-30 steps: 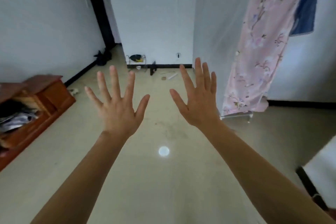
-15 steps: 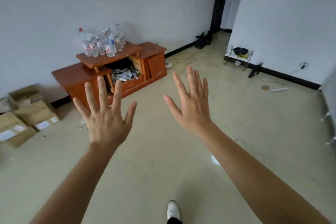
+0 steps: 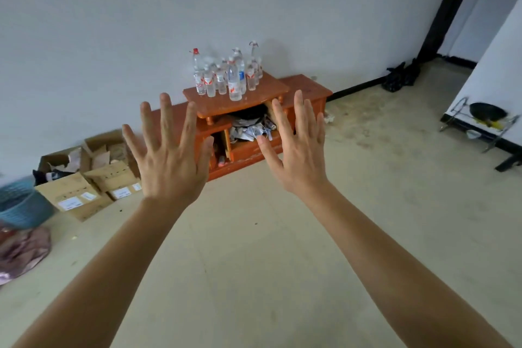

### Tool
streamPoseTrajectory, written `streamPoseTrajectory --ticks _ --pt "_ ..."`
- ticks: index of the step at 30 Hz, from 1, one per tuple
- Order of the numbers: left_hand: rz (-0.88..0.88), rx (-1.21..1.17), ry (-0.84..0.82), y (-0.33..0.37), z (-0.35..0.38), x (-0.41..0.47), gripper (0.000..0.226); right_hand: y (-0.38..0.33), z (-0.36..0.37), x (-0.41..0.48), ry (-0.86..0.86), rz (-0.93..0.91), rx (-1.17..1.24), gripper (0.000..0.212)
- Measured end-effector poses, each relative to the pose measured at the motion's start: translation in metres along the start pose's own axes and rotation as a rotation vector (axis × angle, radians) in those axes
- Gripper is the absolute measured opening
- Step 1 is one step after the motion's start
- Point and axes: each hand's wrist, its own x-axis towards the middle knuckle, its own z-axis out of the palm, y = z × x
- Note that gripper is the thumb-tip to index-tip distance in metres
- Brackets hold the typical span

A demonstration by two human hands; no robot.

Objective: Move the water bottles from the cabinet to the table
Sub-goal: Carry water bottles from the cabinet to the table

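Fingers (image 3: 165, 113) of left hand (image 3: 172, 167) and right hand (image 3: 300, 161) spread, empty; water bottles (image 3: 228, 76) all on cabinet (image 3: 305, 90), none moved, table unseen.

Left hand (image 3: 172, 161) and right hand (image 3: 300, 159) empty, fingers spread, before bottle-topped cabinet (image 3: 248, 99).

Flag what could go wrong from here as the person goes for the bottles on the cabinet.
1. The water bottles stand packed together on the cabinet top; grabbing one could topple its neighbours.
2. Both the left hand and the right hand are empty and the bottles many, so overloading an armful may cause drops.
3. No table is in view, so the carry route is unknown; the cardboard boxes by the wall could trip a step.
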Motion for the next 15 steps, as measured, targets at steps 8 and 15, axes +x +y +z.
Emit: streamPoseTrajectory --ticks 8,15 --pt "-0.083 0.02 -0.063 -0.107 0.124 0.135 0.066 -0.012 0.161 0.15 -0.082 -0.02 -0.001 0.073" --pt "-0.019 0.026 -0.084 -0.161 0.222 0.267 0.063 0.014 0.262 0.264 -0.086 0.016 -0.022 0.073"
